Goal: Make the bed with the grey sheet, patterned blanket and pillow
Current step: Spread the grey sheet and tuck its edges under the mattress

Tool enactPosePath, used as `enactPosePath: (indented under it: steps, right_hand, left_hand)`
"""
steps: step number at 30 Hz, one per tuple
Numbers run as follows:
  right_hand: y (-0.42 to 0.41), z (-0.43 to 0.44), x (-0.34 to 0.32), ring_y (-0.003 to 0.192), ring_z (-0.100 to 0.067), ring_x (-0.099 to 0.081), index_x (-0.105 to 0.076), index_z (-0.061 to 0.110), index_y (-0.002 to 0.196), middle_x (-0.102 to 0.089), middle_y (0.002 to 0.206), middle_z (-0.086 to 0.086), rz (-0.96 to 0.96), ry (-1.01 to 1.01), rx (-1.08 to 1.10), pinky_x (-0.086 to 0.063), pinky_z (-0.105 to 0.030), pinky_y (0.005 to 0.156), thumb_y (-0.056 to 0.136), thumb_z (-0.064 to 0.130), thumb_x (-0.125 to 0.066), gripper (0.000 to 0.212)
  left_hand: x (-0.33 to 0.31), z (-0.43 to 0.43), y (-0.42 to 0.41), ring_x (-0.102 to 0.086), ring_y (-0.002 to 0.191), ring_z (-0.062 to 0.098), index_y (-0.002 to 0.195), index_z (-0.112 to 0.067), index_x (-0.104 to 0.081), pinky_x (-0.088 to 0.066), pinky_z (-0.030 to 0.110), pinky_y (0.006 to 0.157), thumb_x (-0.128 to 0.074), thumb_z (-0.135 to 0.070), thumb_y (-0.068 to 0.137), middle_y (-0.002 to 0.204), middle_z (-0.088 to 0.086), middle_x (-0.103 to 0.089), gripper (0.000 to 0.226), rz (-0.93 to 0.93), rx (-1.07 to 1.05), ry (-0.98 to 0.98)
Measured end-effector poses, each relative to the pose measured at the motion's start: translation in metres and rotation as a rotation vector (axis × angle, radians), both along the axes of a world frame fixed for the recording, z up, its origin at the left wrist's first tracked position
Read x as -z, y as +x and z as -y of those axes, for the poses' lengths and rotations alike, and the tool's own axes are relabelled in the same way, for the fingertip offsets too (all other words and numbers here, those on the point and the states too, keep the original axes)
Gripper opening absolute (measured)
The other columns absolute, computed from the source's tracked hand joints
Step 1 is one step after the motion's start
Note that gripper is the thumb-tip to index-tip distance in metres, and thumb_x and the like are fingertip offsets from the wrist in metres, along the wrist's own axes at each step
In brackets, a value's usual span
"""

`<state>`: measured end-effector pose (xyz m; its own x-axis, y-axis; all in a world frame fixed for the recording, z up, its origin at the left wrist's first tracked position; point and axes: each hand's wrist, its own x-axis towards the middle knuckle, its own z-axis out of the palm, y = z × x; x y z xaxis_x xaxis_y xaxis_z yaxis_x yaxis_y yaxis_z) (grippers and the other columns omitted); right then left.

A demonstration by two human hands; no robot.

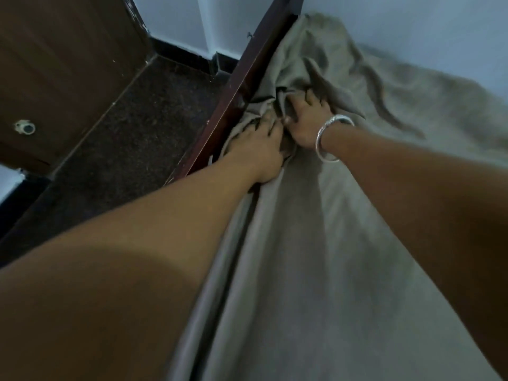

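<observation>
Pale walls (412,28) fill the frame from 12 to 2 o'clock, meeting in a corner near 12 o'clock above a dark skirting (178,50). Dark speckled floor (143,127) runs from 8 o'clock up towards that corner. At 10 o'clock stands a brown wooden door (60,64) with a small round fitting (25,127) low on its face.

A dark wooden bed rail (242,78) crosses diagonally from 8 o'clock to 12 o'clock and separates the floor from the bed. The grey sheet (316,270) lies over the bed on the rail's 3 o'clock side, from 6 o'clock up to 1 o'clock. Its near part is drawn fairly smooth. Towards 1 and 2 o'clock it is rumpled into long ridges, and at frame centre it is gathered into a tight bunch against the rail.

Both bare forearms reach in from 7 and 4 o'clock and meet at that bunch. The left hand (257,152) lies just beside the rail with its fingers curled into the gathered fabric, the tips buried in the folds. The right hand (305,122), immediately at its 2 o'clock and touching it, clutches the same bunch with bent, spread fingers. A silver bangle (330,138) sits on the right wrist. Motion blur softens the far sheet.
</observation>
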<state>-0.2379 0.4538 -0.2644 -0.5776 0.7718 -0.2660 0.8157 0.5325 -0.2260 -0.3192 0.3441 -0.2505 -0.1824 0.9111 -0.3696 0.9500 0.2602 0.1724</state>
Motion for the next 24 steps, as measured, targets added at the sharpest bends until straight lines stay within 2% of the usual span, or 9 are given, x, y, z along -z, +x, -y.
enactPosePath:
  steps: [1,3,5,8,12,15,18,20,24]
  right_hand:
    - [0.002,0.005,0.005,0.142,-0.038,-0.013,-0.021,0.021,0.147,-0.013,0.153,-0.023,0.013,0.004,0.011,-0.008,-0.041,0.117,0.095,0.043,-0.039,0.059]
    - [0.002,0.007,0.002,0.139,-0.036,-0.024,-0.028,0.020,0.144,-0.024,0.150,-0.022,-0.036,0.019,0.049,-0.017,-0.038,0.115,0.092,0.045,-0.046,0.060]
    - [0.003,0.002,-0.009,0.128,-0.033,-0.042,-0.042,0.019,0.137,-0.044,0.140,-0.017,-0.122,0.019,0.102,-0.032,-0.034,0.106,0.089,0.044,-0.051,0.055]
    - [0.004,-0.004,-0.023,0.122,-0.030,-0.049,-0.047,0.014,0.130,-0.054,0.131,-0.012,-0.198,-0.005,0.192,-0.038,-0.031,0.097,0.090,0.041,-0.052,0.049]
    - [0.005,-0.016,-0.031,0.119,-0.032,-0.051,-0.042,0.010,0.130,-0.055,0.129,-0.013,-0.272,0.022,0.291,-0.039,-0.032,0.093,0.091,0.037,-0.053,0.048]
    - [0.005,-0.027,-0.034,0.121,-0.034,-0.049,-0.035,0.009,0.134,-0.052,0.132,-0.015,-0.304,0.059,0.374,-0.038,-0.033,0.094,0.094,0.032,-0.049,0.049]
    - [0.004,-0.041,-0.032,0.126,-0.032,-0.045,-0.014,0.013,0.148,-0.043,0.141,-0.015,-0.335,0.008,0.456,-0.034,-0.031,0.099,0.097,0.026,-0.041,0.059]
    - [0.004,-0.054,-0.030,0.128,-0.032,-0.043,-0.009,0.017,0.150,-0.041,0.143,-0.017,-0.312,-0.013,0.485,-0.033,-0.032,0.101,0.099,0.025,-0.037,0.059]
    - [0.004,-0.077,-0.024,0.130,-0.033,-0.041,0.001,0.005,0.149,-0.040,0.142,-0.021,-0.181,-0.041,0.568,-0.033,-0.035,0.103,0.099,0.030,-0.039,0.069]
  left_hand:
    - [0.004,0.007,-0.003,-0.017,0.141,0.032,0.150,-0.013,-0.006,-0.018,0.039,0.113,-0.035,-0.039,0.098,0.158,0.011,0.005,0.064,-0.015,0.015,0.025]
    - [0.002,0.012,-0.003,-0.017,0.142,0.032,0.150,-0.013,-0.005,-0.021,0.041,0.112,-0.034,-0.035,0.099,0.158,0.011,0.003,0.063,-0.071,0.020,0.048]
    - [-0.007,0.008,0.004,-0.024,0.138,0.036,0.147,-0.008,-0.015,-0.028,0.044,0.108,-0.040,-0.031,0.097,0.155,0.017,-0.009,0.061,-0.134,0.018,0.056]
    - [-0.016,-0.002,0.011,-0.033,0.132,0.035,0.138,-0.004,-0.032,-0.034,0.042,0.104,-0.048,-0.025,0.093,0.146,0.021,-0.025,0.052,-0.156,0.022,0.088]
    - [-0.015,-0.014,0.008,-0.022,0.140,0.030,0.144,0.000,-0.019,-0.026,0.038,0.113,-0.049,-0.019,0.090,0.150,0.020,-0.022,0.065,-0.115,0.119,0.191]
    - [-0.016,-0.028,0.006,-0.023,0.140,0.031,0.146,0.002,-0.013,-0.022,0.036,0.114,-0.048,-0.018,0.090,0.150,0.021,-0.023,0.069,-0.109,0.144,0.222]
    - [-0.019,-0.050,0.003,-0.035,0.132,0.034,0.146,0.002,-0.013,-0.029,0.038,0.107,-0.047,-0.017,0.090,0.146,0.021,-0.030,0.068,-0.067,0.081,0.232]
    - [-0.020,-0.067,0.001,-0.035,0.131,0.035,0.146,0.001,-0.015,-0.030,0.039,0.106,-0.044,-0.014,0.091,0.145,0.021,-0.033,0.063,-0.020,-0.013,0.223]
    - [-0.012,-0.100,-0.002,-0.037,0.129,0.037,0.149,-0.005,0.000,-0.035,0.043,0.101,-0.040,-0.009,0.095,0.144,0.024,-0.033,0.067,-0.093,-0.012,0.196]
